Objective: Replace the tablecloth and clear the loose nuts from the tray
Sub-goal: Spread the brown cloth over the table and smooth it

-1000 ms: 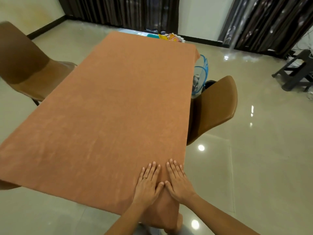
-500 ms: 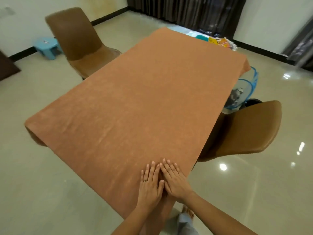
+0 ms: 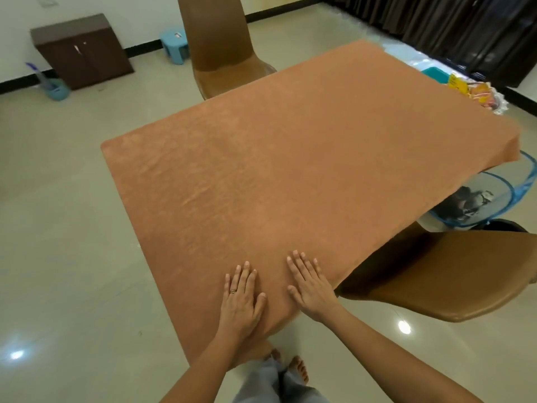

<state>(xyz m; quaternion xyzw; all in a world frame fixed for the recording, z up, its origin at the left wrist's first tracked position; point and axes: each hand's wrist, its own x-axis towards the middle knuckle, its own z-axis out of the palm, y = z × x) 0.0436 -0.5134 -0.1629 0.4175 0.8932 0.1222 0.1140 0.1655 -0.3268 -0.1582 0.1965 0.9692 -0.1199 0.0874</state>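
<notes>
An orange-brown tablecloth (image 3: 290, 158) covers the whole table and hangs over its edges. My left hand (image 3: 241, 298) lies flat on the cloth near the table's near edge, fingers straight, a ring on one finger. My right hand (image 3: 311, 286) lies flat beside it, a short gap between the two, close to the near right corner. Neither hand holds anything. No tray or nuts are in view on the table.
A brown chair (image 3: 215, 45) stands at the table's far left side, another brown chair (image 3: 441, 277) at the near right. A blue mesh basket (image 3: 494, 205) sits by the right edge. Colourful items (image 3: 465, 85) lie beyond the far end. A dark cabinet (image 3: 81, 50) and blue stool (image 3: 174, 48) stand by the wall.
My hands, touching side by side before, have slid apart on the cloth. The view has swung left, bringing the cabinet and stool into sight.
</notes>
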